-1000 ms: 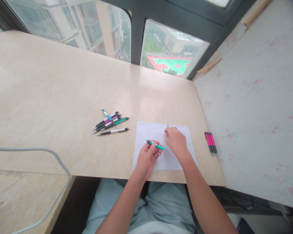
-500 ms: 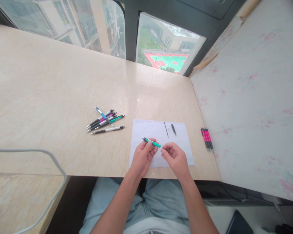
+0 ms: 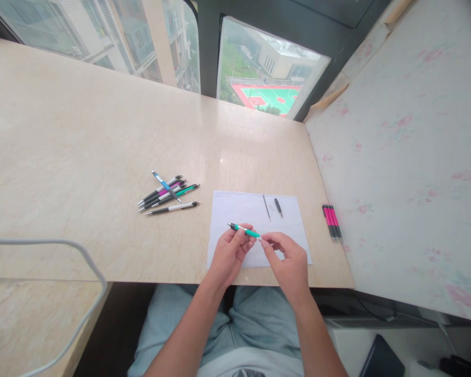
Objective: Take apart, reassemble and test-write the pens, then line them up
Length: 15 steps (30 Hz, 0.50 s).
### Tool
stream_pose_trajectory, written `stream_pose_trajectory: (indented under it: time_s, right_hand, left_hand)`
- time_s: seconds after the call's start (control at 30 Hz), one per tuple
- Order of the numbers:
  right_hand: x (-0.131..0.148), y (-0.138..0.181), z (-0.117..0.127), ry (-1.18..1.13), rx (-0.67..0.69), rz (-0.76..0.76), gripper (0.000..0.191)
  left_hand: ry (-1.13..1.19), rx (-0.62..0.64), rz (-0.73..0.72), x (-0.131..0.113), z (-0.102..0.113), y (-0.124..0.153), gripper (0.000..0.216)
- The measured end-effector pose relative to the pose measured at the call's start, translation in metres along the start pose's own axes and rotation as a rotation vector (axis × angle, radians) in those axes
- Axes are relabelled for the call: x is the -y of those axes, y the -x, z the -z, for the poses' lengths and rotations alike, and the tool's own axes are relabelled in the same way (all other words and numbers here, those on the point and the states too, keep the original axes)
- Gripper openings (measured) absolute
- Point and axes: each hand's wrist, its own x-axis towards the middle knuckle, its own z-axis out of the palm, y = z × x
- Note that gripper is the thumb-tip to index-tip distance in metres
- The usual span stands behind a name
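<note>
Held in my left hand (image 3: 232, 250) is a green pen barrel (image 3: 251, 232) with a black and silver end at its left. My right hand (image 3: 286, 256) pinches with thumb and forefinger at the barrel's right end; whether a small part sits between those fingertips is too small to tell. Beneath both hands lies a white sheet of paper (image 3: 220, 214). On its upper right rest a thin dark ink refill (image 3: 266, 207), a black pen grip (image 3: 278, 207) with a pointed tip, and a small pale piece between them, perhaps a spring.
Left of the paper, several pens (image 3: 167, 193) in white, purple, green and blue lie in a loose pile. Several pink and black pens (image 3: 332, 222) lie side by side near the wall (image 3: 400, 167). A grey cable (image 3: 82, 251) curves over the desk at far left.
My right hand has moved slightly, and its fingertips now meet the right end of the green barrel, where a small gap was before. My left hand stays nearly still.
</note>
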Motion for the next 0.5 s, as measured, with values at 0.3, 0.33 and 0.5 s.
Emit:
stream_pose_trajectory:
  time_s: [0.3,0.33,0.5]
  right_hand:
    - [0.010,0.000,0.005,0.179,-0.013,0.132,0.012]
    - [0.011,0.000,0.005,0.194,-0.013,0.146,0.012]
    - [0.012,0.000,0.004,0.227,0.013,0.174,0.012]
  left_hand:
    - [0.036,0.010,0.004,0.001,0.004,0.002,0.024]
    - [0.044,0.009,0.003,0.001,0.004,0.002,0.024]
    - [0.046,0.018,-0.001,0.002,0.004,0.002,0.025]
